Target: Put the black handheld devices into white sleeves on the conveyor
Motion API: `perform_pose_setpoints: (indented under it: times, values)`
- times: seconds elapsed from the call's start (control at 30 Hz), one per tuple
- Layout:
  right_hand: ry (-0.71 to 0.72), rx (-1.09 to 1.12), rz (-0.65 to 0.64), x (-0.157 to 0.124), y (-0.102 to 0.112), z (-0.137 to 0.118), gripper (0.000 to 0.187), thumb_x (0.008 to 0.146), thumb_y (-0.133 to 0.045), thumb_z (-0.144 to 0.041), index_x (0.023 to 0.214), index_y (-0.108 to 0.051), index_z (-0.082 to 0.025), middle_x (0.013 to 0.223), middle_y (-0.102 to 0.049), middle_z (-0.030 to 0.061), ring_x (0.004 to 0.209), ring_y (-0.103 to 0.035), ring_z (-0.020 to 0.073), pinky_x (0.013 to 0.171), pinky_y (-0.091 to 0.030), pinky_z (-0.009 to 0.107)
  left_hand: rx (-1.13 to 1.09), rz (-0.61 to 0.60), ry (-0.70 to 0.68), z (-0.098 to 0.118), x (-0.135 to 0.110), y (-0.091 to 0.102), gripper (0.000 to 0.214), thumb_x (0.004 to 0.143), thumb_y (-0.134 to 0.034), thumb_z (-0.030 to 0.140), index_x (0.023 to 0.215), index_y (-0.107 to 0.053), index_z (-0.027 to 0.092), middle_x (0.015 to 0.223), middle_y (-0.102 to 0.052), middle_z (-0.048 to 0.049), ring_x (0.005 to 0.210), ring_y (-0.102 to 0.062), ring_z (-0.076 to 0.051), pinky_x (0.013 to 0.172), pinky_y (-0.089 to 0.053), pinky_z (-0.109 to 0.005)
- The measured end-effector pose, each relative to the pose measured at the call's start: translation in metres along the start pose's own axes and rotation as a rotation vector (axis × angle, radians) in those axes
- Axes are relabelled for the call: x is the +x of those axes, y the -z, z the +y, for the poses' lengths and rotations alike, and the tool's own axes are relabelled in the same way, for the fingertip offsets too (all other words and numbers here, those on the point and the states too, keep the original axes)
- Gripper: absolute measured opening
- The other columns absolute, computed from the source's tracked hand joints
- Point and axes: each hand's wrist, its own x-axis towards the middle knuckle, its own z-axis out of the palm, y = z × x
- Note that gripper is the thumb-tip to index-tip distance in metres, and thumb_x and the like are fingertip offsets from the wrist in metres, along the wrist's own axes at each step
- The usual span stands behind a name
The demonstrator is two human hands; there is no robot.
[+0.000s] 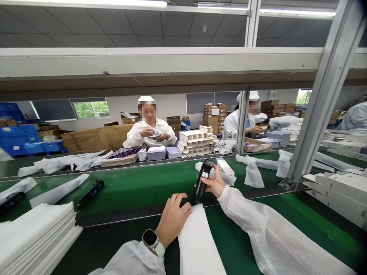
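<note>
My right hand [215, 182] is closed around a black handheld device [203, 181] with a small white label, held upright over the near edge of the belt. Below it, a flat white foam sleeve [200, 244] lies lengthwise in front of me. My left hand [175, 215], with a watch on the wrist, rests at the sleeve's upper left edge. Its fingers are bent but apart, and the fingertips touch or almost touch the sleeve. Another black device [91, 194] lies on the belt to the left, and part of a third [12, 202] shows at the far left.
A thick stack of white foam sleeves [37, 236] stands at lower left. The green belt [137, 187] carries loose sleeves and a white box [225, 167]. A metal post [318, 95] rises at right beside stacked white cartons [341, 194]. Co-workers [150, 131] sit across the belt.
</note>
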Motion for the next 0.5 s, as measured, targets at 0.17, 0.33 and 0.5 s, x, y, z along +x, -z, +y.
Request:
perform_pose_setpoints:
  times: [0.17,0.33,0.5]
  values:
    - [0.052,0.001,0.032,-0.005,-0.011,0.005,0.093,0.051,-0.071,-0.032,0.118,-0.007,-0.038,0.088,-0.056,0.0003,0.06,-0.062,0.0207,0.055,-0.049,0.042,0.076,-0.03,-0.061,0.0,0.001,0.002,0.018,0.083,-0.038,0.024,0.079,-0.056,0.021,0.106,-0.048,-0.0063,0.099,-0.04,-0.023,0.075,-0.038,-0.038]
    - [0.016,-0.028,-0.018,-0.011,-0.02,0.008,0.087,0.051,-0.07,-0.035,0.115,-0.011,-0.037,0.086,-0.056,-0.0002,0.056,-0.061,0.02,0.049,-0.049,0.038,0.062,-0.024,-0.039,0.0,0.002,0.002,0.02,0.084,-0.036,0.025,0.078,-0.054,0.019,0.104,-0.048,-0.0066,0.098,-0.04,-0.022,0.077,-0.038,-0.038]
    - [-0.006,-0.066,-0.038,-0.012,-0.024,0.013,0.072,0.056,-0.067,-0.036,0.11,-0.021,-0.03,0.07,-0.056,-0.0026,0.057,-0.061,0.0195,0.051,-0.049,0.034,-0.004,0.02,0.004,0.002,0.002,0.004,0.021,0.085,-0.034,0.026,0.077,-0.052,0.018,0.104,-0.046,-0.0064,0.1,-0.038,-0.02,0.081,-0.037,-0.035]
